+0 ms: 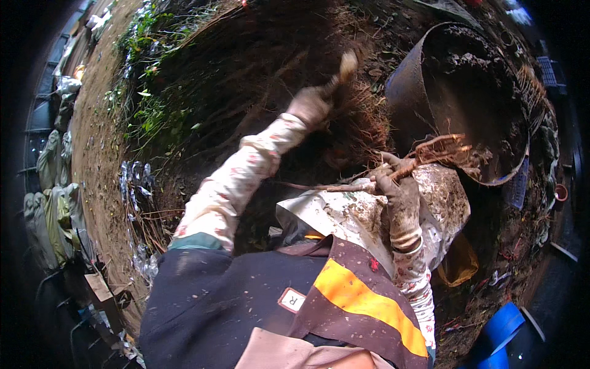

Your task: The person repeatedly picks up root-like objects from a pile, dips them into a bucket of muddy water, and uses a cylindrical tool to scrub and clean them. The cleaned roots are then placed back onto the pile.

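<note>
My right hand [399, 192], in a muddy glove, is closed round a woody, reddish-brown root [439, 149]. The root's thick, forked end points to the right, and a thin stem runs out to the left. Under that hand a dirt-smeared white plastic sheet [448, 197] covers my lap. Farther out and to the left, my left hand [310, 104] is smeared by motion. Its fingers look closed on something with a blurred, pale end [348, 64], whose kind I cannot make out. Around it lies a heap of thin brown roots [372, 120].
A large dark-blue tub [405, 86], its inside caked with soil, leans at the right beside the root. Green leafy stems [147, 104] lie at the far left. An orange-yellow bag [460, 261] and a bright blue container [504, 326] stand at the lower right.
</note>
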Tool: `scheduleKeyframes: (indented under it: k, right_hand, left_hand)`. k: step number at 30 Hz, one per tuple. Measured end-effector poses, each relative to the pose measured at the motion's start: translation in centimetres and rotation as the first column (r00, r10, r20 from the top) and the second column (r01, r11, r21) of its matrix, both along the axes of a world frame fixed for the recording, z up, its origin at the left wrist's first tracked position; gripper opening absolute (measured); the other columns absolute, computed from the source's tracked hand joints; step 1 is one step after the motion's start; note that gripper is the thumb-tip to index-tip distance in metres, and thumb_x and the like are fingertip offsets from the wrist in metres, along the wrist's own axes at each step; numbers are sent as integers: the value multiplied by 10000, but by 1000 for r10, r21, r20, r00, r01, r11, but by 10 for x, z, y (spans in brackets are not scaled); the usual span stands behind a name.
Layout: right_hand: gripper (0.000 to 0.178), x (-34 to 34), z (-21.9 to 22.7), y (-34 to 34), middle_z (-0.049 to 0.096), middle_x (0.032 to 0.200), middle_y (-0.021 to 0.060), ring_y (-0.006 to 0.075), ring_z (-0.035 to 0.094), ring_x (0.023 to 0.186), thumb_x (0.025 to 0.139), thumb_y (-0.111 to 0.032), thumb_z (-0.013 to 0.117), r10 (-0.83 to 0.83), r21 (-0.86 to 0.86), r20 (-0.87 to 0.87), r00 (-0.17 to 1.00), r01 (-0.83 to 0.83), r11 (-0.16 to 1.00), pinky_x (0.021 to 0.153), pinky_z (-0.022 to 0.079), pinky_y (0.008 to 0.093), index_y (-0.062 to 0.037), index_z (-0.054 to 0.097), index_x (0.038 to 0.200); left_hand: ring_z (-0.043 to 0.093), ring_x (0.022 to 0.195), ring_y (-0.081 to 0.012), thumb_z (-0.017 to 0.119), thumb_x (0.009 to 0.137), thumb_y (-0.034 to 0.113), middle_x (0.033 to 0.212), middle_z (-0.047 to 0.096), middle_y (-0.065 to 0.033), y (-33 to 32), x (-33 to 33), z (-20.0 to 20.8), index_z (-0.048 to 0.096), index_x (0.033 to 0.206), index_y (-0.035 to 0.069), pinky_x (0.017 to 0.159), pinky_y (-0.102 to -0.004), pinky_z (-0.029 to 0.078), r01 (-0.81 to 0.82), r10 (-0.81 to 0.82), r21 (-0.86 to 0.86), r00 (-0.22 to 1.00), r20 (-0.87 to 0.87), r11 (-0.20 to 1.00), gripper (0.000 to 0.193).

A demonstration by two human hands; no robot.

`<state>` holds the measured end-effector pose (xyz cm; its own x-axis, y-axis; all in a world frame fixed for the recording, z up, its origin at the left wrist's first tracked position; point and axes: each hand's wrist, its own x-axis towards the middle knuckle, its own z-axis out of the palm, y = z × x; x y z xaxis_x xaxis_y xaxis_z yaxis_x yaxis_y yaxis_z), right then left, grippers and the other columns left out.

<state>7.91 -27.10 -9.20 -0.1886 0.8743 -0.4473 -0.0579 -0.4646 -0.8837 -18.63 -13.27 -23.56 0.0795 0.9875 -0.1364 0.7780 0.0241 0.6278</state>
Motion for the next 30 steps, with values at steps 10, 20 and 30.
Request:
scheduleKeyframes:
  k: [10,20,30]
  right_hand:
    - [457,11,5,-6,682,987,69,129,648,858,917,-154,690,-115,-83,3,993,115,990,764,526,263,25,554,1315]
    - [526,22,-15,16,662,887,64,133,646,766,873,-162,723,8,-99,-61,998,-14,995,720,552,267,19,543,1333]
    - [357,2,-6,100,667,972,72,164,653,836,947,-102,667,-22,-112,-482,876,-37,993,724,580,322,-9,590,1283]
  left_hand:
    - [649,1039,-385,475,999,497,1172,671,-218,-39,2,-99,658,1286,132,906,-468,511,55,34,285,954,-297,957,499]
    - [649,877,-229,547,1003,475,1018,692,-95,-68,-33,-52,601,1298,110,791,-382,516,134,137,-487,866,482,863,472]
    - [553,686,-61,608,1014,353,862,662,20,-9,-6,118,657,1122,53,622,-247,465,620,-236,-326,651,721,714,322]
